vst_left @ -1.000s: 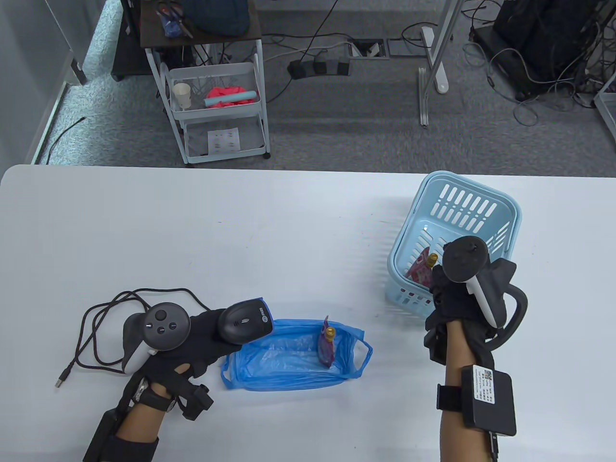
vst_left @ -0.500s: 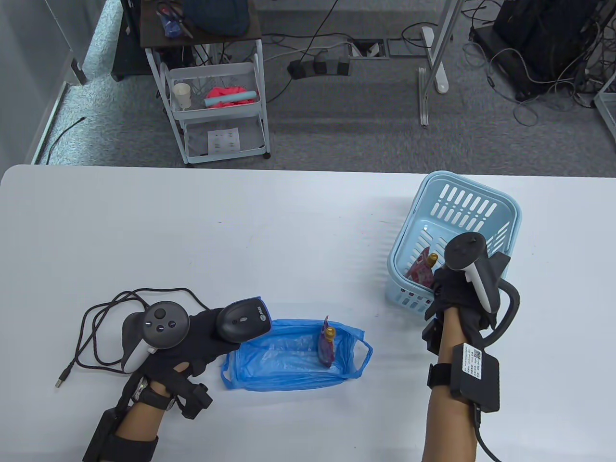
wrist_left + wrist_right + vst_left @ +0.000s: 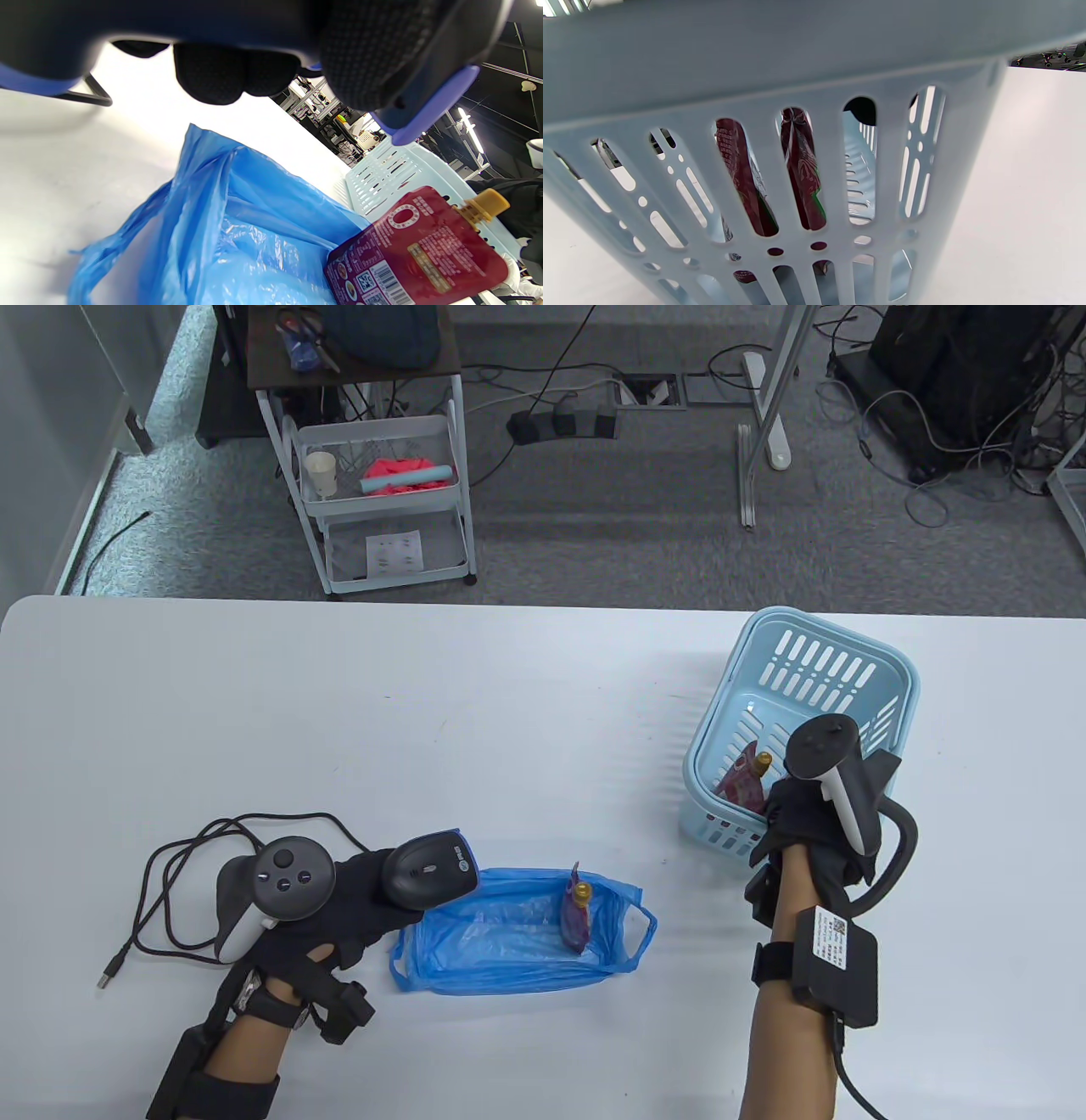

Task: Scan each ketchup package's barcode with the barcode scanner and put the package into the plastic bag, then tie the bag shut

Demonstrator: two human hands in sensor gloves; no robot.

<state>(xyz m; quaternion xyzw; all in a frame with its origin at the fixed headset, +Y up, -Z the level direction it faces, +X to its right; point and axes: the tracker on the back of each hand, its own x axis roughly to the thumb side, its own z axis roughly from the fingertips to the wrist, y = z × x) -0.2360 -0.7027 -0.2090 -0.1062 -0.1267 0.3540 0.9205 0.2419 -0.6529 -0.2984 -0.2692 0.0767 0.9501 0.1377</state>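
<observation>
My left hand [image 3: 373, 895] grips the black barcode scanner [image 3: 428, 875] at the left edge of the open blue plastic bag [image 3: 501, 946]. One red ketchup package [image 3: 577, 918] with a gold cap stands in the bag; the left wrist view shows this package [image 3: 415, 250] with its barcode facing the scanner [image 3: 382, 63]. My right hand [image 3: 785, 808] reaches over the near wall of the light blue basket [image 3: 814, 645], beside another ketchup package [image 3: 741, 785]. Its fingers are hidden by the tracker. Through the basket slots [image 3: 840, 63], red packages [image 3: 801, 169] show in the right wrist view.
The scanner's black cable [image 3: 195, 857] loops on the table left of my left hand, ending in a USB plug [image 3: 110, 971]. A white cart [image 3: 382, 475] stands on the floor beyond the table's far edge.
My right hand moved forward and down to the basket's near wall, then held still. The left hand, scanner and bag did not move.
</observation>
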